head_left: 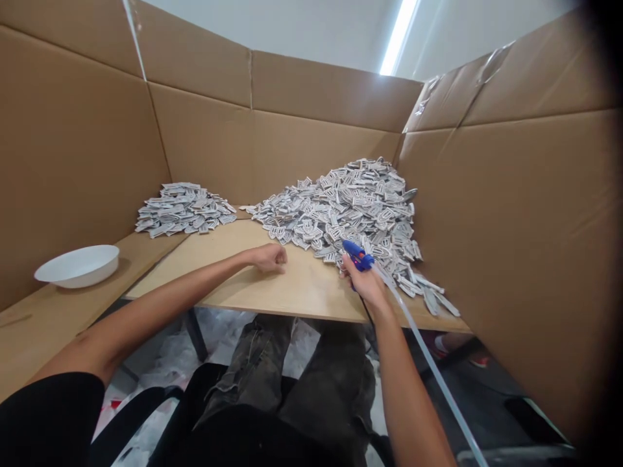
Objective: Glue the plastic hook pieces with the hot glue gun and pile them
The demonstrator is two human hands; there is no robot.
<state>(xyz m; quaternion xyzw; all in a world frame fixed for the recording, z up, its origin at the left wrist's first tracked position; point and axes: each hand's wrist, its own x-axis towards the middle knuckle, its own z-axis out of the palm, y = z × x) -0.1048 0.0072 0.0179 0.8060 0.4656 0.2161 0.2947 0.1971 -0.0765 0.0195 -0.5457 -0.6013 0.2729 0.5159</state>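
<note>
In my right hand [363,280] is a blue hot glue gun [357,255], gripped by its handle. A long translucent glue stick [422,344] runs from the gun's back end down past my forearm, and a thin dark cord hangs below. The gun's front points at the near edge of a large heap of grey-white slotted pieces [345,201]. My left hand [270,258] is closed, fingers curled down, low over the pale wooden tabletop [302,292]. Whatever it may hold is hidden. A smaller stack of similar grey-white pieces [182,211] lies beyond it, at the back left.
A white bowl [80,267] stands on the left-hand board. Tall cardboard walls [326,126] enclose the left, back and right of the work surface. Several loose pieces [431,299] lie near the right front edge. Clear plastic bags [224,331] lie under the table.
</note>
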